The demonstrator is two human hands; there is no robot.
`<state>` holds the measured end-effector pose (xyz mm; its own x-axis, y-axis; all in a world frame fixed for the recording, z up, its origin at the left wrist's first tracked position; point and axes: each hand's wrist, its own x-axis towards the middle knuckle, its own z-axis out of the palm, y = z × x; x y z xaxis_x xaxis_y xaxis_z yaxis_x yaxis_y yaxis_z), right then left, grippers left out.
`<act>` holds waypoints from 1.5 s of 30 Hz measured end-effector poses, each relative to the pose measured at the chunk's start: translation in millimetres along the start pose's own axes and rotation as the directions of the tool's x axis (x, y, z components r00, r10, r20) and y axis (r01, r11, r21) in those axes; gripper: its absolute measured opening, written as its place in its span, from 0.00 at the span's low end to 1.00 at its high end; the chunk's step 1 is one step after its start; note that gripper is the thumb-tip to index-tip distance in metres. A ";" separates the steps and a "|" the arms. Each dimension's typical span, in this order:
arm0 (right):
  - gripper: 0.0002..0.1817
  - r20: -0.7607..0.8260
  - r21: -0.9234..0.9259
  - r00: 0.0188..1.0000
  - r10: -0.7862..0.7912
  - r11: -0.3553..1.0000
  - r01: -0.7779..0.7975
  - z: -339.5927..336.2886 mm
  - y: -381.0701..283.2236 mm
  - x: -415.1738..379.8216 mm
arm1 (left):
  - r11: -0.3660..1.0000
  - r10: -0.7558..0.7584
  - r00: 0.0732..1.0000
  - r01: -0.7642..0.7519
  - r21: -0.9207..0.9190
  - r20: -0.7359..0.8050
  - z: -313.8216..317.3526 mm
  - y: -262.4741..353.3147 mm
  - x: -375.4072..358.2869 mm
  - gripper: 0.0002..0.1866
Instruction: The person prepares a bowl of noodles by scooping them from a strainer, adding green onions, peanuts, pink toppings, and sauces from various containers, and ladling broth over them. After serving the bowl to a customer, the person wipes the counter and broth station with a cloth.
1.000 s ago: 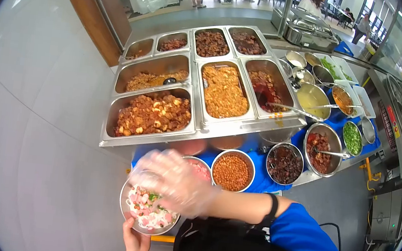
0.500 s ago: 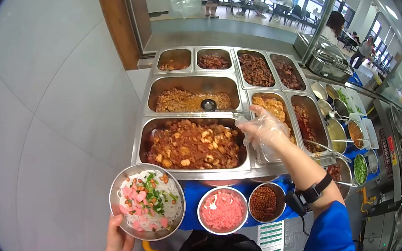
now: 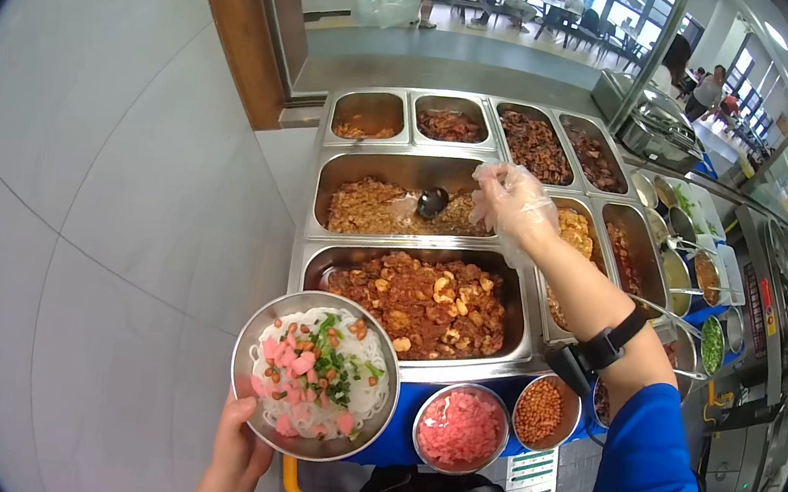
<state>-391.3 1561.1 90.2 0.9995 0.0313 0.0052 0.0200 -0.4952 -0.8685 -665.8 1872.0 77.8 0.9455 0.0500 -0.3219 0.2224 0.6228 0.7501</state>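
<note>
My left hand (image 3: 241, 451) grips a metal bowl (image 3: 251, 327) by its lower left rim. White noodles (image 3: 300, 412) lie in it, topped with pink cubes, chopped greens and peanuts. My right hand (image 3: 509, 206), in a clear plastic glove, has its fingers closed above the right end of the middle tray (image 3: 380, 159). It seems to hold the handle of a black ladle (image 3: 433, 202), whose head is in the minced food (image 3: 359, 207). Most of the handle is hidden. Below that tray, a large tray of reddish stew (image 3: 418, 293) sits just behind the bowl.
Bowls of pink cubes (image 3: 461, 429) and peanuts (image 3: 541, 412) stand at the front edge. Smaller food trays line the back and right, with several sauce bowls beyond. A wall (image 3: 132, 214) is on the left. People (image 3: 704, 92) are in the room behind.
My right hand has moved up and left over the middle tray, and the ladle's head has tilted. The bowl in my left hand is a little higher and further right; the view has shifted.
</note>
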 end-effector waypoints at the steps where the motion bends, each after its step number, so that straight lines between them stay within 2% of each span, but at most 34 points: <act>1: 0.11 0.010 0.050 1.000 0.000 0.999 0.000 1.8 -2.4 -0.9 | 1.000 0.000 1.000 0.000 0.005 0.000 -1.5 0.3 2.6 0.42; 3: 0.14 0.026 0.151 1.000 -0.003 0.989 -0.001 4.7 -4.6 -1.3 | 1.000 0.009 1.000 -0.009 0.007 0.017 -1.1 2.9 8.9 0.42; 6: 0.11 0.017 0.129 1.000 0.012 0.991 -0.015 13.5 10.5 12.0 | 1.000 0.014 0.999 -0.015 0.011 0.039 0.7 5.7 16.4 0.43; 9: 0.10 0.031 0.272 0.991 0.131 0.953 -0.135 19.1 18.2 18.7 | 1.000 0.004 0.999 -0.005 0.020 0.049 3.6 9.7 20.0 0.43; 15: 0.12 0.005 0.302 0.992 0.125 0.946 -0.121 19.8 24.6 22.9 | 0.999 -0.021 0.998 0.019 0.026 0.059 5.7 12.6 26.2 0.43; 27: 0.06 0.004 0.359 0.964 0.267 0.899 -0.250 10.9 37.8 34.6 | 0.999 -0.027 0.997 0.025 0.028 0.067 4.0 8.8 31.4 0.43; 33: 0.05 -0.017 0.315 0.943 0.332 0.897 -0.310 8.9 44.6 39.2 | 0.998 -0.034 0.997 0.030 0.050 0.071 11.7 9.3 33.9 0.42; 36: 0.07 -0.006 0.487 0.913 0.407 0.799 -0.353 5.8 47.3 37.3 | 0.999 -0.038 0.997 0.035 0.039 0.074 14.7 10.6 34.2 0.42; 39: 0.07 0.056 0.591 0.936 0.349 0.743 -0.313 -4.7 43.4 32.7 | 0.999 -0.036 0.997 0.034 0.024 0.066 13.0 8.5 36.0 0.40; 43: 0.07 0.026 0.554 0.952 0.304 0.788 -0.267 -19.5 15.1 19.4 | 0.999 -0.043 0.997 0.043 0.003 0.065 17.0 7.1 41.3 0.35; 45: 0.06 0.006 0.567 0.967 0.255 0.796 -0.213 -26.7 -0.7 8.3 | 0.997 -0.064 0.997 0.062 0.045 0.042 24.1 7.5 43.5 0.36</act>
<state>-382.4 1538.6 104.1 0.9713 -0.0914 -0.2196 -0.2114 0.0914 -0.9731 -617.2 1860.0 83.3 0.9383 -0.0227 -0.3451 0.2916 0.5887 0.7539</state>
